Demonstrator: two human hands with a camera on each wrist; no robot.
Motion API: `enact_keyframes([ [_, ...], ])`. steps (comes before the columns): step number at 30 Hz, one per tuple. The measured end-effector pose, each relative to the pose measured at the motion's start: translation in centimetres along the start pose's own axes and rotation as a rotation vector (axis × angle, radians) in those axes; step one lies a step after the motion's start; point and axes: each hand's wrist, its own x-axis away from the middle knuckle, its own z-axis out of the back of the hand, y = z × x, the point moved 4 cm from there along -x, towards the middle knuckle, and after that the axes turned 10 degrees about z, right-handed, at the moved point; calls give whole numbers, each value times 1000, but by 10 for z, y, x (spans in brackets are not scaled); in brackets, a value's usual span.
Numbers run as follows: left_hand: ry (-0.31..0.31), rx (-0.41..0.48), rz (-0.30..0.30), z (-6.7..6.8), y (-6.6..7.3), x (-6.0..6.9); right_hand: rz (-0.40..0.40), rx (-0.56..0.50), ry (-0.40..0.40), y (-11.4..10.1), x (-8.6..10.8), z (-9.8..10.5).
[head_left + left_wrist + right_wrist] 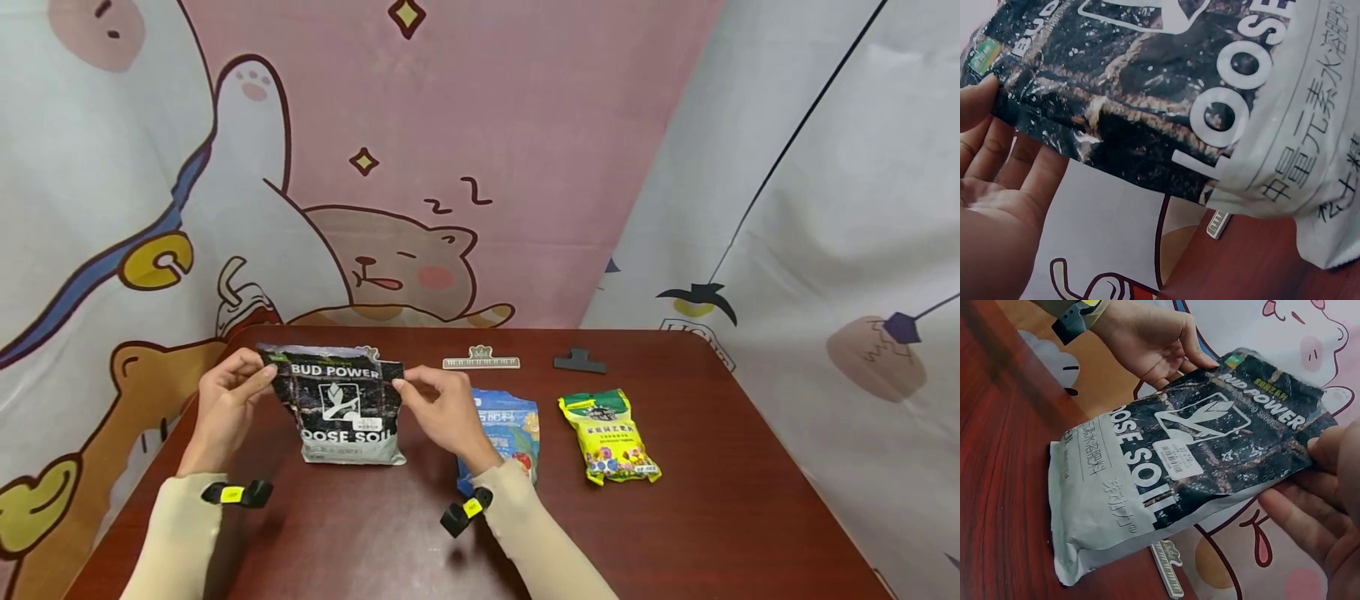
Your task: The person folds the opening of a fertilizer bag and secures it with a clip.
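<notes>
A black and pale grey bag of loose soil (330,433), printed BUD POWER, stands upright at the left of the table, its base at or just above the surface. My left hand (225,404) pinches its upper left corner between thumb and fingers. At the upper right edge, my right hand (442,408) pinches the bag with the thumb in front. In the right wrist view the bag (1129,481) looks full toward its bottom, with a white barcode label on the front. Whether its top is sealed cannot be made out.
Partly behind my right forearm lies a blue bag (510,417). To its right is a yellow and green bag (611,437). Along the table's (720,500) back edge lie a pale clip (481,362) and a black clip (580,362); another pale clip (367,352) is mostly hidden.
</notes>
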Motion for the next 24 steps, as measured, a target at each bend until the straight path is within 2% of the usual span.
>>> enact_keyframes([
  [5, -60, -6, -48, 2, 1, 2, 98, 9, 14, -1, 2, 0],
  [11, -72, -81, -27, 10, -1, 3, 244, -17, 10, -2, 3, -2],
  [18, -234, -43, -47, 16, -3, 3, 303, -28, 11, -8, 0, -6],
  [20, -245, -53, -33, 16, -4, 2, 319, -4, 16, -13, -1, -5],
  [24, -201, -111, 1, 22, -7, 3, 308, 69, -1, -12, -3, -5],
])
